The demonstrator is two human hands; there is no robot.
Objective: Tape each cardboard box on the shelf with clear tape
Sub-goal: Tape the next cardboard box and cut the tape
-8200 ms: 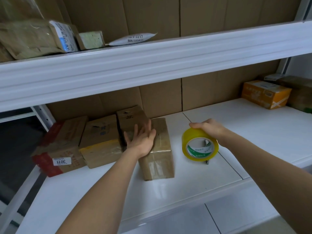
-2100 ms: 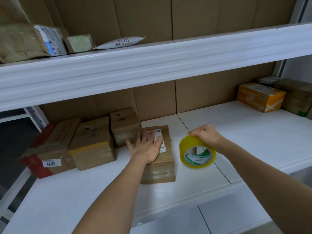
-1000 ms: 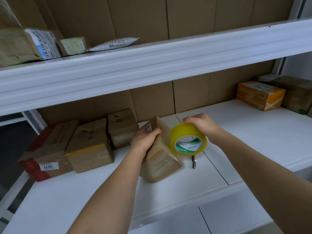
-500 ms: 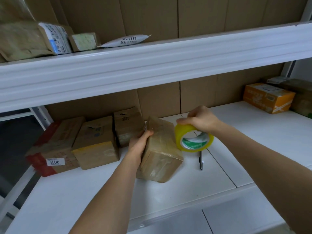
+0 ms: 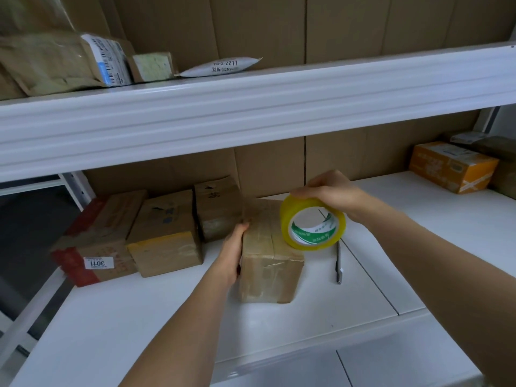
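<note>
We see our left hand (image 5: 233, 251) pressed flat on the left side of a brown box (image 5: 269, 255). The thumb tip sits on the box's top edge, and the other fingers are hidden behind it, so we cannot tell how they lie. The box sits on the white shelf (image 5: 167, 325), just in front of three other boxes (image 5: 164, 233). Our right hand (image 5: 328, 191) grips the yellow tape roll (image 5: 312, 224) from above, fingers curled over its rim. The roll touches the box's top right side. A small knife (image 5: 338, 263) lies on the shelf just beside the box.
</note>
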